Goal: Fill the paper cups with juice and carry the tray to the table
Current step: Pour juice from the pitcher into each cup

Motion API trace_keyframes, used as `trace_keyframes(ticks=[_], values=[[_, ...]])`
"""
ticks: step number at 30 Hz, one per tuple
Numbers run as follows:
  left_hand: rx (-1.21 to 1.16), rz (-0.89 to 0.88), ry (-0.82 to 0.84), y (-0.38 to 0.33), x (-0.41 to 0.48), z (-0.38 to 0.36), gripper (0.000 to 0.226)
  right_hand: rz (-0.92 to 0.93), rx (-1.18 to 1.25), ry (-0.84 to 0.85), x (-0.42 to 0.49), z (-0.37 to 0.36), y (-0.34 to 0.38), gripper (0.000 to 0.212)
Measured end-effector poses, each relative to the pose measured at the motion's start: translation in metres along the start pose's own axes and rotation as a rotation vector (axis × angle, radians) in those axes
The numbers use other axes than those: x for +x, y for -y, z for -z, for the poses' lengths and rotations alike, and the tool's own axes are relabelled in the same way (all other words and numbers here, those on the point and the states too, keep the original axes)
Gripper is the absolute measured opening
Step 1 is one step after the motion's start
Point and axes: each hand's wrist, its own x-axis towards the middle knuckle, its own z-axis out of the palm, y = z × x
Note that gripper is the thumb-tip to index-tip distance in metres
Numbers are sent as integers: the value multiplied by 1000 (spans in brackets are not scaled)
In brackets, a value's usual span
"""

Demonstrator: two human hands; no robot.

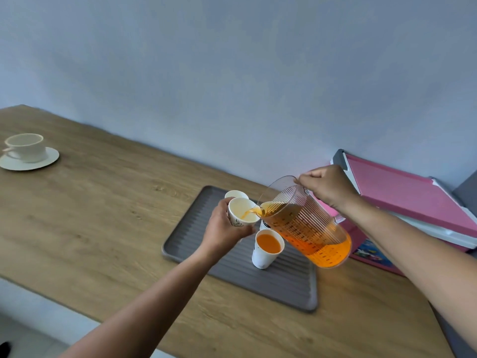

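The right hand (327,186) is closed around the handle of a clear ribbed plastic pitcher (307,223), tipped steeply to the left so that orange juice (327,250) runs from its spout in a thin stream. The left hand (223,228) grips a white paper cup (242,212) by its side, holding it tilted toward the spout above the grey ridged tray (278,282); a shallow pool of juice lies at the cup's bottom. A second paper cup (267,248) stands on the tray just below the pitcher, filled nearly to the rim with juice. A third cup (236,194), empty, stands at the tray's far side behind the held one. The tray lies on a wooden countertop (103,215) against a pale wall. At the far left a white teacup (25,147) sits on its saucer (50,157), and pink boxes (413,200) are stacked at the right.
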Motion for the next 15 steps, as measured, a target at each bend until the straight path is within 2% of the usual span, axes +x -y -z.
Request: trace_keyframes(ticks=[8, 15], values=[[16, 15, 4, 3, 3, -1, 80, 25, -27, 21, 2, -3, 1, 27], [26, 29, 17, 6, 5, -3, 79, 44, -58, 25, 9, -6, -7, 39]])
